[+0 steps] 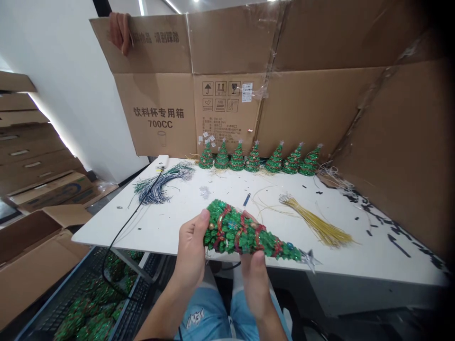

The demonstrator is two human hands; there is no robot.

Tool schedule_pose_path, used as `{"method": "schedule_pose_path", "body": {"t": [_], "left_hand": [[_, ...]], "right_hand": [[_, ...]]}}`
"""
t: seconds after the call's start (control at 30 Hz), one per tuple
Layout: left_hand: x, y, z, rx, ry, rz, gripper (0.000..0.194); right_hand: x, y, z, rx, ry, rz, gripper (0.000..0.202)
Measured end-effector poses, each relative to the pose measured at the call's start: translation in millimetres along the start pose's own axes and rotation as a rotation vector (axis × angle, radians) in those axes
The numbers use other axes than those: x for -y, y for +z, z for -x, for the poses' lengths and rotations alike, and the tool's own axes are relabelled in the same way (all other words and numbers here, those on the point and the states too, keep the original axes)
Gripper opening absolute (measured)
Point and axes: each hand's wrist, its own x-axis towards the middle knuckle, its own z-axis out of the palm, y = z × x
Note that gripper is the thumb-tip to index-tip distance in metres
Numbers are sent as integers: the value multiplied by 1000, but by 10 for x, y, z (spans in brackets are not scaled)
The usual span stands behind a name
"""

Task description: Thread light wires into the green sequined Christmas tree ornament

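A small green tinsel Christmas tree (241,232) with red garland, small baubles and a silver star lies sideways in both hands, just above the table's front edge. Its tip points right and slightly down toward me. My left hand (194,241) grips the wide base end, thumb on top. Around the middle of the tree wraps my right hand (255,274), its thumb at the lower side and some fingers hidden behind. Beyond the tree, a blue pen-like object (246,199) rests on the white table (213,189).
Several small trees (254,158) stand in a row before the cardboard wall (227,47). Dark and green wires (152,187) lie left, a yellow wire bundle (320,220) right. A black cable (117,237) hangs over the edge above a crate (124,312) of more trees.
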Motion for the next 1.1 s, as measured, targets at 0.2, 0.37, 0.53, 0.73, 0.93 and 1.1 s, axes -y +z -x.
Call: {"method": "schedule_pose_path", "body": {"t": [0.2,0.37,0.53,0.73,0.93,1.1], "left_hand": [[-102,-163,-98,205,283,-328,47],[-202,-273,-110,61,648,-646,10],[-309,-324,-13,360,770,-616,24],[-325,-268,29,577,775,-732,17],[-282,-200,52,510,774,-718,12],[-271,-185,66,519,748,-692,20]], "right_hand": [[-151,-25,68,-195,-63,16,52],[-36,10,-28,-239,-157,44,39],[57,-60,-119,-285,-147,78,43],[91,-136,-169,-271,-46,163,39],[120,-178,-190,-297,-6,250,42],[110,-223,-198,-285,-33,345,41]]}}
